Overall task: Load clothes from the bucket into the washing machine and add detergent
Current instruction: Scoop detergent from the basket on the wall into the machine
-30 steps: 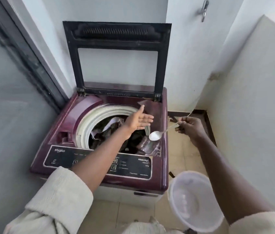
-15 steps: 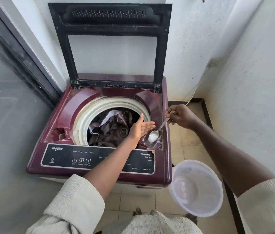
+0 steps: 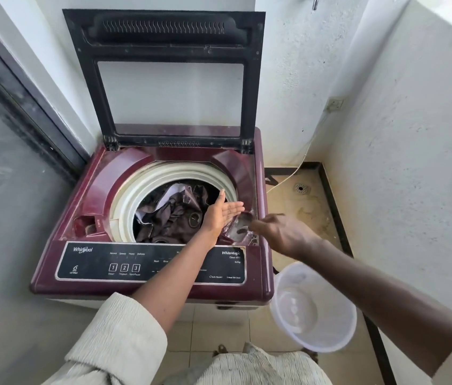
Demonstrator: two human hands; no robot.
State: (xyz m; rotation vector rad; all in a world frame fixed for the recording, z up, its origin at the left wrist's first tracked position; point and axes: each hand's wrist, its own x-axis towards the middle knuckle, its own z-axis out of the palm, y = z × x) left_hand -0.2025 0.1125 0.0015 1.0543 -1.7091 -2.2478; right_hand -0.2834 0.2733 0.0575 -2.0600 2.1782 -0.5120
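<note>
A: Head cam, quick rundown. Landmark = the washing machine (image 3: pixel 152 218), maroon top-loader, lid (image 3: pixel 168 79) stood upright at its back edge.

B: Clothes?

A: Dark brown clothes (image 3: pixel 172 218) w/ a bit of white fabric, piled inside the drum, ringed by the cream tub rim (image 3: pixel 124 207). Nothing hangs over the rim.

B: Left hand?

A: Left hand (image 3: pixel 220 215) is over the drum's right side, palm up and flat, fingers straight and pressed together, thumb lifted apart. Holds nothing. Forearm crosses the machine's control panel (image 3: pixel 94 262).

B: Right hand?

A: Right hand (image 3: pixel 280 232) is at the machine's front-right corner, over the detergent tray (image 3: pixel 240 229), back of hand to the cam and motion-blurred. Fingers curl toward the tray; can't tell if they pinch anything, no spoon handle clear.

B: Detergent?

A: White powder specks show in the tray, just beside the left fingertips. Amt unclear.

B: Bucket?

A: Translucent white bucket (image 3: pixel 313 307) on the tiled floor, just right of the machine's front-right corner, under the right forearm. Looks to have no clothes in it.

B: Anything else?

A: Floor drain (image 3: pixel 301 188) right of the machine, near the wall.
</note>
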